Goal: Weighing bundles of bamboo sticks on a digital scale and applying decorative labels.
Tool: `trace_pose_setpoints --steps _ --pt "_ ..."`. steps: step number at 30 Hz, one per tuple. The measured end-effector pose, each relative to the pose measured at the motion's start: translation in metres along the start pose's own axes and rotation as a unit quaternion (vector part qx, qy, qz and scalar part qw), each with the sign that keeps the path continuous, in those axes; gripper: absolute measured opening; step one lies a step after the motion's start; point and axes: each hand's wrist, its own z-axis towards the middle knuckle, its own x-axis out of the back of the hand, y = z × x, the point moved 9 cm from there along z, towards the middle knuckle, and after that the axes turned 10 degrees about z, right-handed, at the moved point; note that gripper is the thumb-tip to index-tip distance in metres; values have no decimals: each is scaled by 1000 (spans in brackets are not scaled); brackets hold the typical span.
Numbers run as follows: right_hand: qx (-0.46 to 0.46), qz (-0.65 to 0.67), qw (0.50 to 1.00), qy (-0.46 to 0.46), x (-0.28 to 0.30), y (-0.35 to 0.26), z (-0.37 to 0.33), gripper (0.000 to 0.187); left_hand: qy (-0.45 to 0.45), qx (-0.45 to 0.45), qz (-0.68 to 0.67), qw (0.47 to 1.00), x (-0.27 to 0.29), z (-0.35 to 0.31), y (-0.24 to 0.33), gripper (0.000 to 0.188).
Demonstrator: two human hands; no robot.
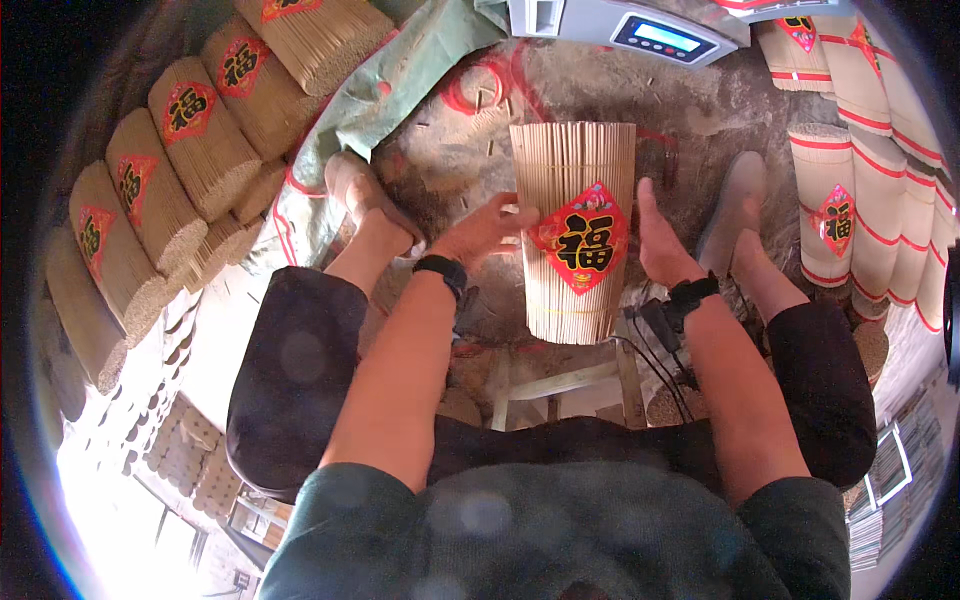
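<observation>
A bundle of thin tan sticks (575, 155), which look like incense sticks, stands between my hands, its lower end toward me. A red diamond-shaped label (622, 232) with a black character lies across its front. My left hand (487, 230) is at the bundle's left side, fingers bent but apart, fingertips touching near the label's left corner. On the other side, my right hand (660, 238) is stretched out flat beside the bundle's right edge, holding nothing. Whether it touches the sticks I cannot tell.
Labelled bundles (190, 110) are stacked at the left, beside a green sheet (385, 85). More bundles with red bands (825, 200) stand at the right. A grey device with a lit screen (660, 38) is at the far side. A wooden stool (560, 383) and black cables (655, 365) are near me.
</observation>
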Motion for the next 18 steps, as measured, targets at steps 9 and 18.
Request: trace_pose_setpoints --steps 9,18 --pt "46 1 999 26 -8 -5 8 71 54 -113 -45 991 -29 14 31 79" --pt "137 -96 981 -98 -90 -72 -69 81 91 -275 -57 956 -22 -98 97 95"
